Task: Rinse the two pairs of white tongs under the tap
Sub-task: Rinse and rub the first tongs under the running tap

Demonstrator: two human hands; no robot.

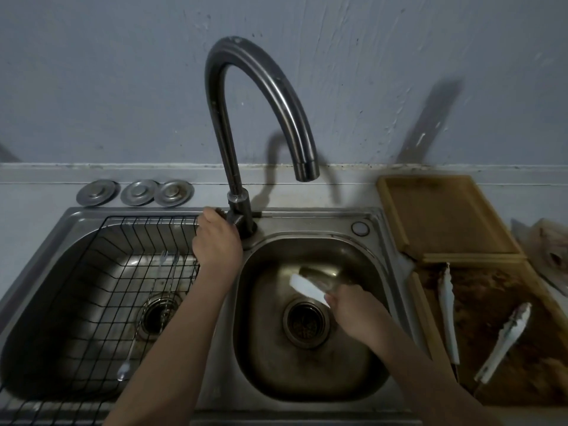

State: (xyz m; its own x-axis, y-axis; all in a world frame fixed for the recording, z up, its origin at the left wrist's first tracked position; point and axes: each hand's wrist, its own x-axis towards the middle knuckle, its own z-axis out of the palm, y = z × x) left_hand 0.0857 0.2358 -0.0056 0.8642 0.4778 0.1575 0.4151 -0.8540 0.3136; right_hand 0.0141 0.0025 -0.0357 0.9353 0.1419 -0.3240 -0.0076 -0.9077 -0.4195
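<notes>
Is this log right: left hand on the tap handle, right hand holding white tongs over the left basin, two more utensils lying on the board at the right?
One detail is wrong. In the head view the right hand holds the white tongs over the right basin, not the left one. The left hand is at the tap handle, and two utensils lie on the board.

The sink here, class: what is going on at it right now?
A person stands at a double sink. The left hand is on the tap handle at its base, and no water shows at the spout. The right hand holds white tongs over the right basin. Two more white tongs lie on the wooden board to the right. A wire basket sits in the left basin.
</notes>
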